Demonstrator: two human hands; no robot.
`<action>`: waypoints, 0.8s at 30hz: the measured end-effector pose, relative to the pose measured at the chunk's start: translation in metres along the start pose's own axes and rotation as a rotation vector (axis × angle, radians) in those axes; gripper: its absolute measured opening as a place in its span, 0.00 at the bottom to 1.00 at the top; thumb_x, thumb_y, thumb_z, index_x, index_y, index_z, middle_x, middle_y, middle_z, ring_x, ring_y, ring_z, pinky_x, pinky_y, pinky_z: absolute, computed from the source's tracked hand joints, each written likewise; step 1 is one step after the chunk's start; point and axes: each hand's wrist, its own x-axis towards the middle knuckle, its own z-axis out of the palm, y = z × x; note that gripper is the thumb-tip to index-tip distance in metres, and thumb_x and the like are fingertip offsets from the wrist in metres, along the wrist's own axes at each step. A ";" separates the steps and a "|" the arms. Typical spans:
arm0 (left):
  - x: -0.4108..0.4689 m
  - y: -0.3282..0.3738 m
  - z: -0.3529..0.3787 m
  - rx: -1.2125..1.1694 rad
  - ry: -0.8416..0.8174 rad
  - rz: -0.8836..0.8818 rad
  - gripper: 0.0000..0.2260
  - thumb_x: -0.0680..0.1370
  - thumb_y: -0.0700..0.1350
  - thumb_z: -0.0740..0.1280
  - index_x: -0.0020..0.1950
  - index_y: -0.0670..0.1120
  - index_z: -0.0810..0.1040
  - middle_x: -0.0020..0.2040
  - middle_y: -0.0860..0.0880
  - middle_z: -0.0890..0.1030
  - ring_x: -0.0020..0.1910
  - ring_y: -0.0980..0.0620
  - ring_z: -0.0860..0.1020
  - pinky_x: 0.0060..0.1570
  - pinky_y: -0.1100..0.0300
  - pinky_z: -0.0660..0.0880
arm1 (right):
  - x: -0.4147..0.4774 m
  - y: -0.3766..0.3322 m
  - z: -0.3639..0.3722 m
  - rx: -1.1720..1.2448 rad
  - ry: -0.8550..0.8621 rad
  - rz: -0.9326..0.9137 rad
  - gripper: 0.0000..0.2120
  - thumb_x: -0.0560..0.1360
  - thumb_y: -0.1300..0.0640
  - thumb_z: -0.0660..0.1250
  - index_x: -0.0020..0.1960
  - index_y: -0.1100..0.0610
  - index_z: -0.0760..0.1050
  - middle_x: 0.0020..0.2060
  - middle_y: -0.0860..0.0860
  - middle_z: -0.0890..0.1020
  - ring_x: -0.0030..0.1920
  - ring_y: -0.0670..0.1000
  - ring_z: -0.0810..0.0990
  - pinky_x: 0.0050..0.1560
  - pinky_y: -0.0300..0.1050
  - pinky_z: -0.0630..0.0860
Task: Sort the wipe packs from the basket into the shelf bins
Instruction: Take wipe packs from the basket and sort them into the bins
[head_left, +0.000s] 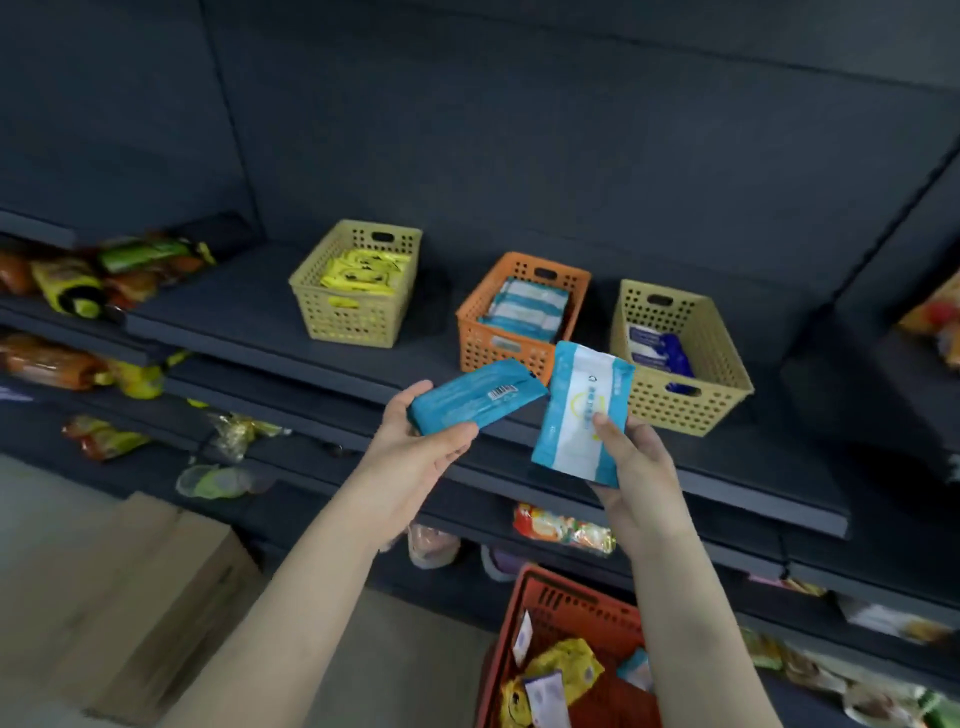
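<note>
My left hand (426, 441) grips a blue wipe pack (475, 397) with its barcode side up, held just in front of the orange bin (470, 332). My right hand (636, 467) holds a second blue-and-white wipe pack (576, 410) upright, thumb on its face, between the orange bin and the right beige bin (727, 384). The orange bin holds blue-and-white packs. A left beige bin (332, 322) holds yellow packs; the right beige bin holds dark blue packs. The red basket (561, 597) at the bottom holds several mixed packs.
The three bins stand on a dark shelf (234, 306). Snack bags (78, 280) fill the shelves at the left and lower levels. A cardboard box (156, 597) sits on the floor at the lower left. More packaged goods (935, 322) lie at the right edge.
</note>
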 end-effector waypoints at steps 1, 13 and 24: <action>0.004 0.014 -0.010 -0.018 -0.005 -0.004 0.28 0.75 0.28 0.65 0.70 0.47 0.63 0.60 0.45 0.76 0.54 0.54 0.79 0.44 0.66 0.78 | 0.001 0.000 0.017 0.003 -0.003 -0.010 0.05 0.77 0.58 0.67 0.52 0.55 0.74 0.50 0.52 0.85 0.49 0.50 0.83 0.55 0.51 0.78; 0.072 0.120 -0.104 -0.068 -0.049 -0.236 0.14 0.76 0.42 0.70 0.59 0.40 0.78 0.54 0.43 0.78 0.46 0.53 0.77 0.43 0.65 0.77 | 0.024 0.011 0.146 -0.025 0.063 -0.125 0.08 0.77 0.55 0.68 0.55 0.55 0.75 0.52 0.51 0.85 0.53 0.50 0.84 0.54 0.50 0.80; 0.181 0.129 -0.080 0.066 -0.152 -0.464 0.17 0.74 0.49 0.69 0.61 0.45 0.79 0.55 0.43 0.83 0.53 0.45 0.79 0.45 0.57 0.75 | 0.117 -0.014 0.142 -0.056 0.104 -0.172 0.11 0.74 0.58 0.69 0.56 0.56 0.75 0.50 0.52 0.85 0.48 0.50 0.85 0.42 0.44 0.82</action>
